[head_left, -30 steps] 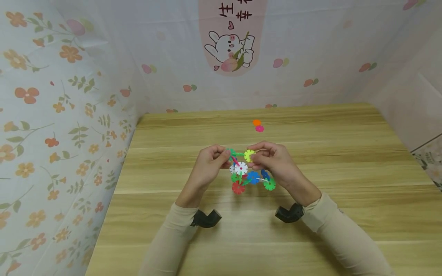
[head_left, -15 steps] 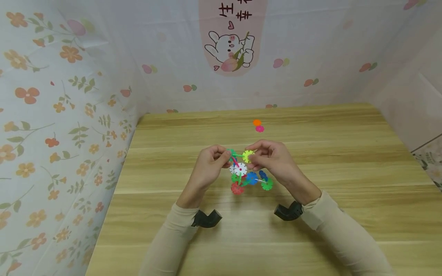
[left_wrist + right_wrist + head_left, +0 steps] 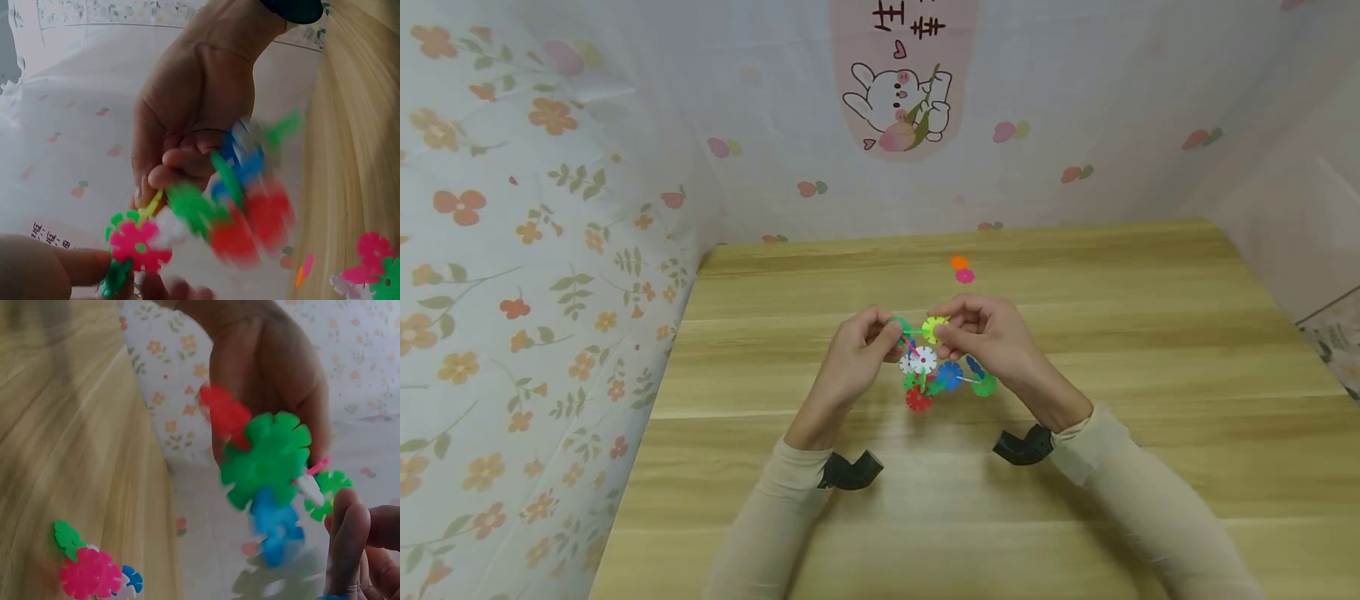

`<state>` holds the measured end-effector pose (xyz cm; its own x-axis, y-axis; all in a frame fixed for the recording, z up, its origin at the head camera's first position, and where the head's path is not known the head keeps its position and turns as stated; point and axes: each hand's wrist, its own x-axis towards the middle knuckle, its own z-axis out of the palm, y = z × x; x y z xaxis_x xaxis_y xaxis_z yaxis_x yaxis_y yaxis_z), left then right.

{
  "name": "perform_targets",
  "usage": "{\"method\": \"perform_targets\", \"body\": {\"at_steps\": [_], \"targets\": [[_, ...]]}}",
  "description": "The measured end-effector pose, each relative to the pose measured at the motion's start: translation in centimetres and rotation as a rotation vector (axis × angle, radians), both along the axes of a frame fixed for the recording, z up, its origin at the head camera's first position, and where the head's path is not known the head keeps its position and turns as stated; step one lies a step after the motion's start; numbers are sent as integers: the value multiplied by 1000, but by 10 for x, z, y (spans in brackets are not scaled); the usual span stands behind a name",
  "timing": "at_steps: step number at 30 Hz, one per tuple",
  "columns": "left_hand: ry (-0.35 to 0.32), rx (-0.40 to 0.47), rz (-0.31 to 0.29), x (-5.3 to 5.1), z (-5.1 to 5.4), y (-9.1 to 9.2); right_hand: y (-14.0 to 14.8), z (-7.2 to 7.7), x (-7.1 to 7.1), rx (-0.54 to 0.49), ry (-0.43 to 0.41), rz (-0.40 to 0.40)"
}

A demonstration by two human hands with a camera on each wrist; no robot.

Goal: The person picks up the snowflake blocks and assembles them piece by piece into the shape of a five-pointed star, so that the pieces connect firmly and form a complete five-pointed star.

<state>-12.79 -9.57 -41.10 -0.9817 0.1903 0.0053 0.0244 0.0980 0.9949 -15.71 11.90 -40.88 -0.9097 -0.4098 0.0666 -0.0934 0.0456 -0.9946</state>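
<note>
My left hand (image 3: 853, 354) pinches a green notched disc (image 3: 901, 326) between thumb and fingers. A yellow notched disc (image 3: 934, 330) is pinched in my right hand (image 3: 1000, 342). A green piece seen edge-on links these two discs. From them hangs a construction of interlocked snowflake discs: white (image 3: 923, 360), blue (image 3: 950, 376), red (image 3: 918, 398) and green (image 3: 984, 384). It is blurred in the left wrist view, where a pink disc (image 3: 136, 244) shows close to the left fingertips. My fingers hide parts of the held discs.
On the wooden table (image 3: 760, 292), beyond the hands, lie an orange disc (image 3: 959, 262) and a pink disc (image 3: 965, 276). Patterned cloth (image 3: 760, 125) rises behind. The right wrist view has another disc cluster (image 3: 90, 572) in its lower left corner; its position is unclear.
My right hand has shifted slightly left and away from me with the yellow disc, nearer the left hand. The hanging discs swing a little. Both hands keep their pinch.
</note>
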Motion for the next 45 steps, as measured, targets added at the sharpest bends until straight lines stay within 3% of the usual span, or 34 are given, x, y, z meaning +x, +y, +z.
{"method": "perform_targets", "body": {"at_steps": [6, 11, 14, 18, 21, 26, 31, 34, 37, 39, 42, 45], "targets": [[0, 1, -65, -1, -1, -3, -12, -3, -6, -24, -18, -7], [25, 4, -21, -6, 2, -16, -12, -12, -17, 36, 42, -61], [21, 69, 0, -10, 5, -29, -9, -33, -34, 180, 80, -80], [-30, 151, -13, -14, 6, -43, -9, -67, -53, 402, 14, -17], [-60, 159, -29, -16, 5, -46, -12, -83, -58, 510, -22, 28], [-69, 141, -18, -16, 2, -47, -21, -88, -57, 678, 85, 61], [-61, 127, -15, -16, 5, -46, -27, -86, -54, 735, 152, 86], [-62, 115, -23, -15, 5, -44, -25, -88, -50, 716, 167, 94], [-67, 96, -27, -14, 5, -42, -20, -86, -45, 624, 113, 78], [-68, 84, -27, -13, 4, -41, -15, -81, -42, 505, 38, 56], [-57, 69, -32, -12, 4, -38, -7, -68, -38, 239, -82, 14], [-30, 70, -46, -11, 6, -33, -2, -48, -34, -18, -130, -11]]}}
